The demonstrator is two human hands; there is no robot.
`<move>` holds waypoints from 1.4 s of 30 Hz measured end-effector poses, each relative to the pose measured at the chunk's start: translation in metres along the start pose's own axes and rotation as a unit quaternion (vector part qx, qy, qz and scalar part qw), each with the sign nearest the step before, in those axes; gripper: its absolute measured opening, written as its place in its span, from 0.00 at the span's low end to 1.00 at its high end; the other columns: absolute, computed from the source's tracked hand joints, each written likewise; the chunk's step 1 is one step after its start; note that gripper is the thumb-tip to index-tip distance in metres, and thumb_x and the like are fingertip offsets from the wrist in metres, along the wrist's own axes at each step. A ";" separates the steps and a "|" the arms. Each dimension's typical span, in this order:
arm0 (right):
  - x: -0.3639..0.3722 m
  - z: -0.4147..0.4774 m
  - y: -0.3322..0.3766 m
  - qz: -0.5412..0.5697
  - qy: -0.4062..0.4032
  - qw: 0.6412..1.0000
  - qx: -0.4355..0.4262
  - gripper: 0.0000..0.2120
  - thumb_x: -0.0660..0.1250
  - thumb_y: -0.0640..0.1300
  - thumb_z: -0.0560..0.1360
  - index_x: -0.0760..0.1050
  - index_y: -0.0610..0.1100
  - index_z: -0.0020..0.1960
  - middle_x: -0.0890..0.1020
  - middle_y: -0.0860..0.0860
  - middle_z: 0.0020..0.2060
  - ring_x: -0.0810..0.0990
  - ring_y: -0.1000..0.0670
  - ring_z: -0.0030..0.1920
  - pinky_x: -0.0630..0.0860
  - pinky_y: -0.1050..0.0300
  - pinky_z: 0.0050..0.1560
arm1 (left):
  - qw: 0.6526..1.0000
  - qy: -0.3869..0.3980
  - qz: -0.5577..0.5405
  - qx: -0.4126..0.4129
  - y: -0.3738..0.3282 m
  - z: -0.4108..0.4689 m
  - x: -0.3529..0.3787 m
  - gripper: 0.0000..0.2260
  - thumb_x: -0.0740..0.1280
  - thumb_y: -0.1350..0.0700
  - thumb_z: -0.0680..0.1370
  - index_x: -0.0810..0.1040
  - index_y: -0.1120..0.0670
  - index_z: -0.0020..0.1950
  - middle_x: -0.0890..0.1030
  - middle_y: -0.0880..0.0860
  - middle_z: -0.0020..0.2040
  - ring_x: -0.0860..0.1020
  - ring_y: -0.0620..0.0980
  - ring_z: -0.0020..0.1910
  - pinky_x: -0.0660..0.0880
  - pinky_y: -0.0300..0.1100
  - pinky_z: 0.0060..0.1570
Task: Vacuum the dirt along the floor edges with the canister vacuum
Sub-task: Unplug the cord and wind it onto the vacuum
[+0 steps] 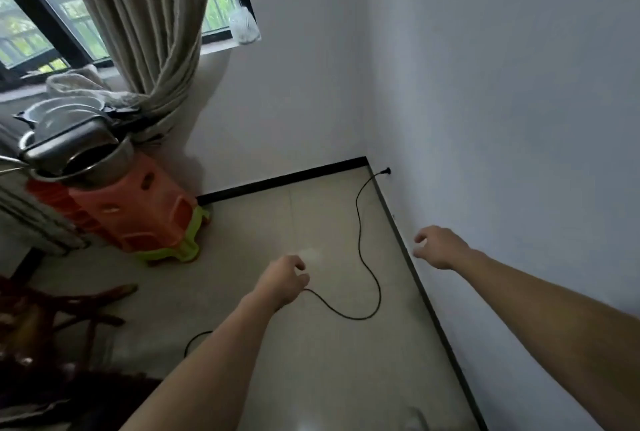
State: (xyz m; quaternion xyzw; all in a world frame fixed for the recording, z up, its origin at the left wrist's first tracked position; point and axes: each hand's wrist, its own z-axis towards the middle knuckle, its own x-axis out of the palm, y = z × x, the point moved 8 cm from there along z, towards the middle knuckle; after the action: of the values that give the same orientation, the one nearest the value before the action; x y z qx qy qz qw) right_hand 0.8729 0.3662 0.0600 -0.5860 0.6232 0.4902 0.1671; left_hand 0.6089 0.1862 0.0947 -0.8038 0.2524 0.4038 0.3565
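The left hand (282, 280), at the centre of the frame, is closed around a black cord (360, 243); the right hand (437, 246), at centre right beside the wall (502, 119), is empty with fingers loosely curled. The cord snakes over the tiled floor (311, 344) up to a plug (385, 172) in the wall near the corner. Stacked stools (145, 219) carrying metal pots (76, 150) stand at the left.

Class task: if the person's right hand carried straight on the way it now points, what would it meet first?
Probably the white wall just above the dark baseboard; the right hand, half open and empty, reaches toward it. Depth is unclear.
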 end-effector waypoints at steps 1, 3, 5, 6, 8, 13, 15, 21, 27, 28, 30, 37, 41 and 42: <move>-0.007 0.021 0.006 -0.005 0.008 1.000 0.002 0.21 0.67 0.48 0.77 0.73 0.43 0.68 0.78 0.44 0.62 0.77 0.44 0.59 0.75 0.52 0.59 | 1.000 0.002 -0.007 -0.001 -0.005 0.019 -0.008 0.15 0.66 0.51 0.77 0.76 0.54 0.62 0.80 0.56 0.54 0.78 0.55 0.51 0.76 0.44 0.52; -0.022 0.060 0.022 -0.008 0.020 1.000 0.004 0.22 0.67 0.48 0.77 0.72 0.43 0.69 0.77 0.44 0.63 0.77 0.44 0.60 0.75 0.52 0.59 | 1.000 0.003 -0.023 -0.005 -0.011 0.053 -0.026 0.15 0.66 0.51 0.77 0.77 0.54 0.62 0.79 0.55 0.53 0.78 0.54 0.51 0.75 0.43 0.51; -0.036 0.096 0.044 -0.007 0.027 1.000 0.002 0.22 0.67 0.48 0.77 0.72 0.43 0.69 0.77 0.43 0.64 0.77 0.44 0.61 0.74 0.52 0.60 | 0.999 0.006 -0.040 -0.012 -0.010 0.085 -0.044 0.14 0.66 0.52 0.78 0.77 0.54 0.62 0.79 0.54 0.50 0.77 0.53 0.49 0.74 0.41 0.49; -0.042 0.115 0.055 -0.003 0.025 1.000 0.001 0.22 0.67 0.48 0.77 0.72 0.43 0.69 0.77 0.44 0.64 0.77 0.44 0.61 0.74 0.52 0.60 | 0.999 0.007 -0.046 -0.014 -0.008 0.102 -0.054 0.14 0.66 0.52 0.78 0.77 0.54 0.62 0.79 0.54 0.49 0.77 0.52 0.48 0.73 0.39 0.47; -0.053 0.156 0.075 0.005 0.016 1.000 -0.004 0.22 0.66 0.48 0.76 0.72 0.43 0.69 0.77 0.44 0.64 0.77 0.44 0.61 0.74 0.52 0.60 | 0.998 0.006 -0.053 -0.020 -0.003 0.143 -0.072 0.14 0.66 0.51 0.78 0.77 0.55 0.62 0.79 0.53 0.49 0.77 0.52 0.47 0.72 0.38 0.46; -0.056 0.263 0.105 0.021 0.015 0.999 0.029 0.19 0.66 0.48 0.77 0.74 0.42 0.66 0.78 0.43 0.61 0.77 0.43 0.59 0.74 0.51 0.59 | 0.997 0.027 -0.063 -0.020 0.014 0.256 -0.103 0.14 0.66 0.51 0.78 0.77 0.55 0.62 0.78 0.53 0.49 0.77 0.52 0.48 0.73 0.39 0.46; -0.050 0.305 0.111 0.045 0.013 0.997 0.060 0.18 0.67 0.47 0.77 0.75 0.40 0.64 0.79 0.42 0.59 0.78 0.43 0.57 0.75 0.50 0.58 | 0.997 0.038 -0.063 -0.012 0.021 0.305 -0.117 0.15 0.66 0.51 0.78 0.77 0.55 0.62 0.78 0.52 0.48 0.77 0.52 0.47 0.72 0.39 0.46; -0.037 0.399 0.125 0.164 0.002 0.974 0.157 0.17 0.69 0.46 0.76 0.77 0.39 0.61 0.81 0.43 0.48 0.81 0.41 0.49 0.76 0.53 0.46 | 0.997 0.080 -0.007 0.020 0.014 0.439 -0.168 0.14 0.67 0.52 0.78 0.78 0.56 0.61 0.78 0.54 0.46 0.78 0.55 0.49 0.68 0.38 0.43; -0.040 0.476 0.111 0.255 -0.019 0.938 0.234 0.18 0.70 0.47 0.74 0.77 0.40 0.61 0.82 0.41 0.54 0.82 0.40 0.53 0.74 0.54 0.45 | 0.988 0.133 0.045 0.069 -0.041 0.553 -0.187 0.14 0.67 0.52 0.78 0.78 0.55 0.61 0.80 0.55 0.50 0.79 0.54 0.50 0.73 0.40 0.48; -0.042 0.490 0.106 0.263 -0.024 0.932 0.246 0.16 0.70 0.47 0.74 0.77 0.41 0.60 0.83 0.42 0.53 0.82 0.41 0.52 0.75 0.54 0.45 | 0.985 0.141 0.056 0.077 -0.050 0.574 -0.184 0.14 0.67 0.52 0.78 0.78 0.55 0.61 0.80 0.55 0.50 0.79 0.54 0.51 0.74 0.40 0.48; -0.042 0.524 0.095 0.279 -0.034 0.920 0.273 0.09 0.68 0.47 0.75 0.77 0.44 0.53 0.84 0.43 0.45 0.84 0.42 0.45 0.79 0.51 0.43 | 0.980 0.163 0.076 0.089 -0.068 0.614 -0.174 0.14 0.66 0.51 0.78 0.78 0.54 0.62 0.79 0.53 0.49 0.78 0.53 0.49 0.72 0.39 0.46; 0.002 0.656 0.038 0.347 -0.038 0.851 0.393 0.15 0.68 0.52 0.74 0.83 0.41 0.42 0.85 0.42 0.39 0.84 0.43 0.42 0.79 0.54 0.46 | 0.955 0.258 0.124 0.076 -0.110 0.770 -0.111 0.13 0.65 0.51 0.79 0.76 0.51 0.63 0.80 0.51 0.48 0.78 0.49 0.44 0.74 0.40 0.45; 0.024 0.717 0.015 0.359 -0.022 0.820 0.445 0.14 0.68 0.50 0.75 0.82 0.40 0.38 0.85 0.43 0.40 0.83 0.44 0.39 0.75 0.59 0.40 | 0.952 0.265 0.122 0.095 -0.136 0.854 -0.080 0.13 0.64 0.52 0.79 0.76 0.52 0.62 0.82 0.53 0.48 0.78 0.51 0.45 0.71 0.39 0.43; 0.026 0.731 0.013 0.365 -0.022 0.811 0.456 0.13 0.68 0.48 0.75 0.81 0.40 0.37 0.85 0.43 0.38 0.82 0.45 0.37 0.75 0.59 0.37 | 0.951 0.270 0.118 0.098 -0.139 0.871 -0.070 0.12 0.64 0.52 0.79 0.77 0.52 0.62 0.82 0.54 0.48 0.78 0.52 0.46 0.71 0.39 0.43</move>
State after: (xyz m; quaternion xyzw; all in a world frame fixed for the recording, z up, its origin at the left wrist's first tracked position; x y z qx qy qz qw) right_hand 0.5867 0.9390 -0.2937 -0.1605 0.9396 0.1870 0.2375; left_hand 0.2584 0.9568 -0.1612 -0.8084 0.4704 0.1837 0.3022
